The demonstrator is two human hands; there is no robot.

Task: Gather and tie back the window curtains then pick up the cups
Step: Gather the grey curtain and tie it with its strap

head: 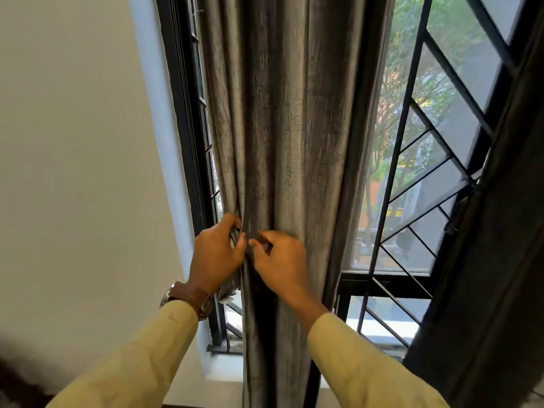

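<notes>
Head view, hands: my left hand (216, 254) curls round the bunched left folds of the grey curtain (282, 142). My right hand (279, 260) pinches a fold just beside it.
Head view, place: the curtain hangs gathered at the left of the window frame (182, 128).
Head view, step: I judge the gathering is nearly done. I'd clamp the bundle with one hand and wrap with the other. I can make out no tie.
Head view, axis: the long axis is vertical, narrowest at my hands.
Head view, cups: not visible.

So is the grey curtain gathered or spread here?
Gathered: the curtain hangs in narrow bunched folds, left hand and right hand pinching it.
</notes>
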